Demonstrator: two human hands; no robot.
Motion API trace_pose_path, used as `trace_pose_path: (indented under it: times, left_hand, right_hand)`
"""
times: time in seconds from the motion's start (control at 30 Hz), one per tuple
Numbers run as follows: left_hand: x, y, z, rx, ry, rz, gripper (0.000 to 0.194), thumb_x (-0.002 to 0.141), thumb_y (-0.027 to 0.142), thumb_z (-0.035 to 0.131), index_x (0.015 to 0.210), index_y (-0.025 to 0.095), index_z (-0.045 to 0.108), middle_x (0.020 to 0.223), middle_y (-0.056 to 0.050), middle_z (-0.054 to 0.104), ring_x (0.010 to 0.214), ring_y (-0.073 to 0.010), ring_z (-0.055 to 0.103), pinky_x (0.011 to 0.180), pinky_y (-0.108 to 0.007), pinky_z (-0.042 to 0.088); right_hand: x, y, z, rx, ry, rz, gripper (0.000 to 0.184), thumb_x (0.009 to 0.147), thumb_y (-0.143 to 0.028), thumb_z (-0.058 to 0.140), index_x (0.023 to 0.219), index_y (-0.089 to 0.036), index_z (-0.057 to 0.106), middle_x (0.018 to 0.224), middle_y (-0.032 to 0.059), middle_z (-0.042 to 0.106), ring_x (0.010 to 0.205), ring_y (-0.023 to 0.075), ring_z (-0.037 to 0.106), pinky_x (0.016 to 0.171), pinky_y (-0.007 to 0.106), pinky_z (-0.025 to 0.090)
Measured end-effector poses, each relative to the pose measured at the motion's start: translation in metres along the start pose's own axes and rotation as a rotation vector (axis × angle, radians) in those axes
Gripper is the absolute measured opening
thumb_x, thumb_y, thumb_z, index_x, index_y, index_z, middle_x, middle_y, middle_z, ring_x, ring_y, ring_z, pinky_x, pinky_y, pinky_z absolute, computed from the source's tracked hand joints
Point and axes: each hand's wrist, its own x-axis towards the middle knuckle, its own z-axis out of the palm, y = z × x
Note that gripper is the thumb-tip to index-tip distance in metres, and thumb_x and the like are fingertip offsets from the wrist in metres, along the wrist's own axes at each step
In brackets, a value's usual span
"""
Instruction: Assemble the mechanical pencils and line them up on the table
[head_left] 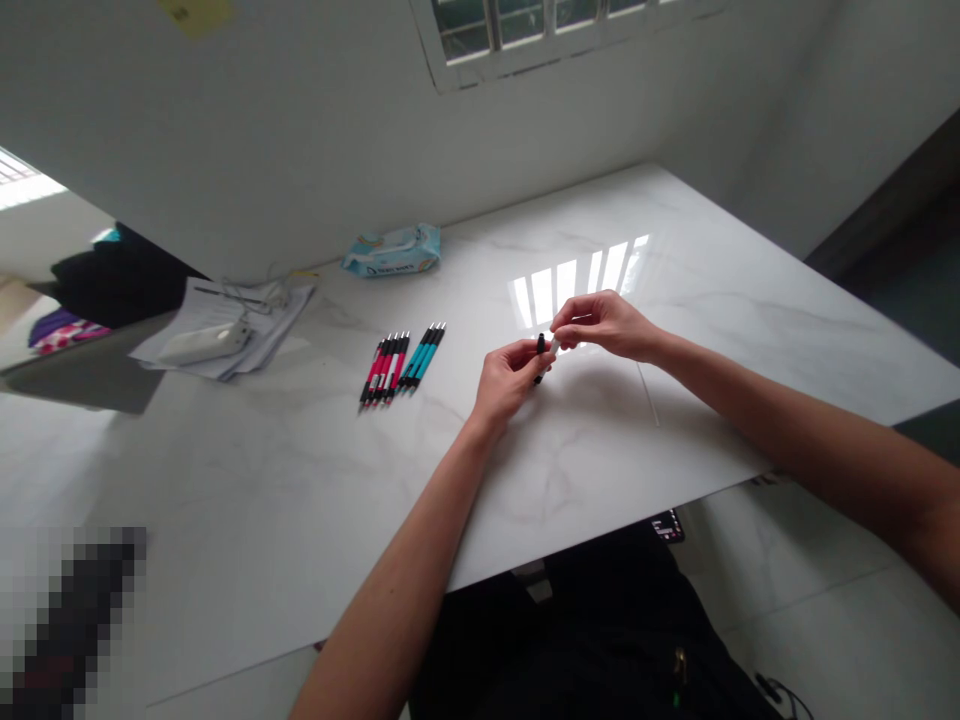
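My left hand [511,376] is closed around a dark pen [540,352], held upright above the white marble table [300,480]. My right hand [604,324] pinches a small pale part at the pen's top end, fingertips meeting those of the left hand. To the left of my hands lie several pens in a row: red ones [385,368] and teal ones [422,355]. A thin white rod [648,394] lies on the table under my right wrist.
A blue wipes pack [392,250] rests near the wall. A stack of papers [225,325] with a white device and cable sits at the back left. A dark bag [112,280] lies beyond. A phone [666,525] shows below the table edge.
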Motion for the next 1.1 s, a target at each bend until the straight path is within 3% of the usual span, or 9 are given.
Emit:
trace_pose_path:
  times: [0.23,0.47,0.57,0.77,0.93,1.1]
  left_hand:
    - [-0.001,-0.003,0.002,-0.087,0.012,-0.006,0.045,0.069,0.047,0.1,0.098,0.016,0.086,0.084,-0.005,0.078,0.077,-0.015,0.066,0.08,-0.03,0.051]
    - [-0.003,-0.02,0.01,-0.15,-0.075,0.001,0.056,0.064,0.054,0.101,0.098,0.014,0.086,0.096,-0.011,0.081,0.091,-0.0203,0.071,0.093,-0.038,0.052]
    - [-0.003,-0.026,0.012,-0.183,-0.076,-0.027,0.057,0.066,0.056,0.1,0.103,0.015,0.086,0.094,-0.009,0.08,0.086,-0.0183,0.069,0.093,-0.039,0.052]
    - [-0.005,-0.025,0.015,-0.194,-0.069,-0.044,0.058,0.06,0.054,0.103,0.1,0.015,0.087,0.092,-0.008,0.079,0.084,-0.0166,0.068,0.092,-0.038,0.051]
    - [-0.003,-0.026,0.013,-0.17,-0.041,-0.037,0.059,0.065,0.056,0.1,0.106,0.016,0.087,0.101,-0.011,0.082,0.092,-0.0199,0.07,0.095,-0.04,0.051]
    - [-0.002,-0.024,0.01,-0.129,-0.06,-0.007,0.054,0.064,0.053,0.102,0.101,0.016,0.087,0.099,-0.011,0.082,0.09,-0.0213,0.071,0.092,-0.04,0.052]
  right_hand:
    - [-0.002,-0.007,-0.004,-0.009,0.055,0.009,0.047,0.072,-0.059,0.099,0.083,-0.018,0.077,0.078,0.0051,0.076,0.074,0.0196,0.073,0.074,0.038,0.062]
    - [-0.012,0.008,-0.015,-0.167,-0.049,0.132,0.046,0.073,-0.066,0.096,0.083,-0.024,0.082,0.079,0.0066,0.077,0.075,0.0223,0.07,0.071,0.039,0.058]
    - [-0.012,0.018,-0.024,-0.144,-0.035,0.093,0.038,0.082,-0.065,0.09,0.084,-0.027,0.082,0.077,0.0062,0.074,0.075,0.0223,0.07,0.073,0.04,0.058]
    - [-0.014,0.017,-0.034,-0.298,-0.136,0.039,0.04,0.083,-0.069,0.085,0.083,-0.03,0.082,0.077,0.0052,0.075,0.071,0.025,0.071,0.068,0.042,0.063]
    - [-0.015,0.013,-0.042,-0.375,-0.103,-0.028,0.041,0.085,-0.072,0.082,0.086,-0.031,0.083,0.076,0.0049,0.076,0.069,0.0254,0.071,0.069,0.044,0.062]
    - [-0.015,0.003,-0.036,-0.395,-0.119,0.024,0.045,0.084,-0.072,0.084,0.083,-0.027,0.081,0.077,0.0094,0.078,0.071,0.0244,0.072,0.069,0.043,0.057]
